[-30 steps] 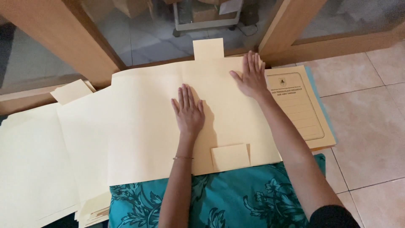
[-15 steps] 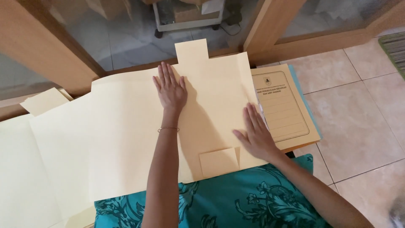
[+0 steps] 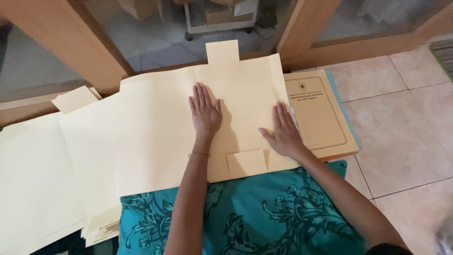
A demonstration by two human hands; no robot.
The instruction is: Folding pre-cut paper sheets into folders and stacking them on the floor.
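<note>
On the teal cushion (image 3: pixel 264 212), an unfolded manila folder (image 3: pixel 155 127) is pressed flat by the left hand (image 3: pixel 205 113) and right hand (image 3: pixel 283 132), fingers spread open, nothing gripped. Light, thin, bendable card is judged; its edges or tabs are best pinched.

Pale beige floor tiles (image 3: pixel 406 123) with dark grout lie to the right; wooden door frames (image 3: pixel 302 28) hold glass panes (image 3: pixel 155 38); a metal stand (image 3: pixel 222 23) shows behind the glass.
</note>
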